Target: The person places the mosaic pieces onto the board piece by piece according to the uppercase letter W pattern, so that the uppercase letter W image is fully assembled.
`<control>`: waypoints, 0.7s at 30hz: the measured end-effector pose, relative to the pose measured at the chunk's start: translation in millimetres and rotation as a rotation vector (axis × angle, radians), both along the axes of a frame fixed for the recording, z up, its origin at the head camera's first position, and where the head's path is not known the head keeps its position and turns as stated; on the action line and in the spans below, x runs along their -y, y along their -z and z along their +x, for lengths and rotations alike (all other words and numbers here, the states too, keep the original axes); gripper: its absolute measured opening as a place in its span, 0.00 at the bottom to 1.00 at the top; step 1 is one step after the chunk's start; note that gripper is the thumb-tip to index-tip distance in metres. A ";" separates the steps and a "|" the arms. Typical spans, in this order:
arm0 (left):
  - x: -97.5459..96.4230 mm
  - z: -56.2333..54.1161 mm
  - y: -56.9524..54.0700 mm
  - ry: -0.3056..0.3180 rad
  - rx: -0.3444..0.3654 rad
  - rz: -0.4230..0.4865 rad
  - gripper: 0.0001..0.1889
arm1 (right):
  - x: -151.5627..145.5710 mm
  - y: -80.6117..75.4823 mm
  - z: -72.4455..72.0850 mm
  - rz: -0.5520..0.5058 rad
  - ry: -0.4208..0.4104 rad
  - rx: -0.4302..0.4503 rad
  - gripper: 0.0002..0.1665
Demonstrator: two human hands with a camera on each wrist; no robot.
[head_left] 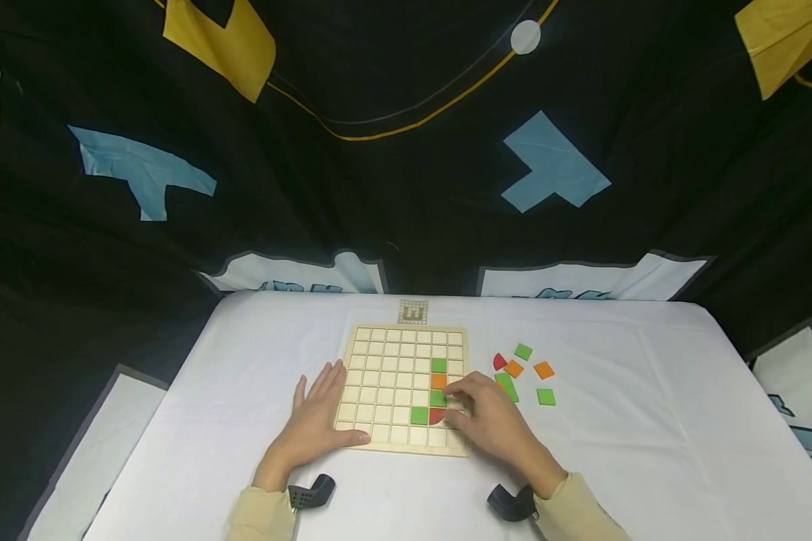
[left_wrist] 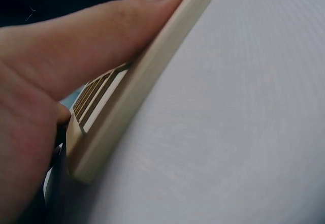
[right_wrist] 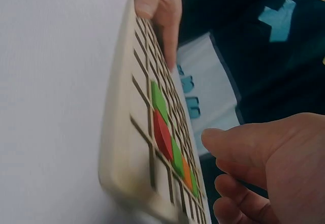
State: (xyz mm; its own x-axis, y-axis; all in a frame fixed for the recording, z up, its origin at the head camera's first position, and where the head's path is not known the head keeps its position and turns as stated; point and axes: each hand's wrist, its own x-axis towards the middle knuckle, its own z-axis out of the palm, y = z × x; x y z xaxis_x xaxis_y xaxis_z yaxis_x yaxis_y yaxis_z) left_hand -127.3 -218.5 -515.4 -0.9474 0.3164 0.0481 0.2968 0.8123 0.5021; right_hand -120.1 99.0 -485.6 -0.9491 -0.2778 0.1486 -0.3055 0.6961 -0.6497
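A square wooden grid board [head_left: 386, 377] lies on the white table. My left hand [head_left: 314, 421] rests on its left side, fingers spread and thumb across the near left corner; the left wrist view shows the thumb [left_wrist: 109, 33] on the edge. On the board's right part, a green square [head_left: 438, 365], an orange square [head_left: 438, 382] and another green square form a column above a red quarter-circle [head_left: 436, 415], with a green square [head_left: 419, 415] left of it. My right hand [head_left: 490, 417] hovers by these, fingers loosely bent; in the right wrist view, no piece shows between thumb and fingers.
Loose pieces lie right of the board: several green squares [head_left: 546, 397], orange squares [head_left: 544, 370] and a red quarter-circle [head_left: 499, 361]. A small printed grid mark [head_left: 413, 312] is beyond the board's far edge. A black curtain [head_left: 379, 203] hangs behind the table.
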 end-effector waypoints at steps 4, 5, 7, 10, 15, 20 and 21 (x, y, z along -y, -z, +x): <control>0.7 0.2 0.3 0.002 -0.001 0.000 0.68 | -13.8 -1.0 -2.0 -0.012 0.056 0.039 0.15; 0.9 0.4 0.3 0.002 -0.001 0.002 0.68 | -17.2 -1.4 -2.6 -0.015 0.069 0.043 0.16; 1.2 0.6 0.5 0.004 -0.002 0.004 0.68 | -23.7 -1.7 -3.8 -0.015 0.091 0.041 0.16; 0.7 0.8 0.4 0.004 -0.002 -0.001 0.68 | -33.8 -2.1 -5.3 -0.016 0.119 0.036 0.16; 0.0 0.6 0.5 0.003 0.001 -0.014 0.69 | -51.0 -2.3 -7.7 -0.019 0.142 0.015 0.15; 0.0 0.1 0.8 0.004 0.000 -0.010 0.69 | -68.4 0.2 -9.9 -0.023 0.170 -0.025 0.17; 0.0 0.1 1.0 0.004 -0.001 -0.010 0.69 | -71.8 0.9 -10.3 -0.027 0.177 -0.030 0.17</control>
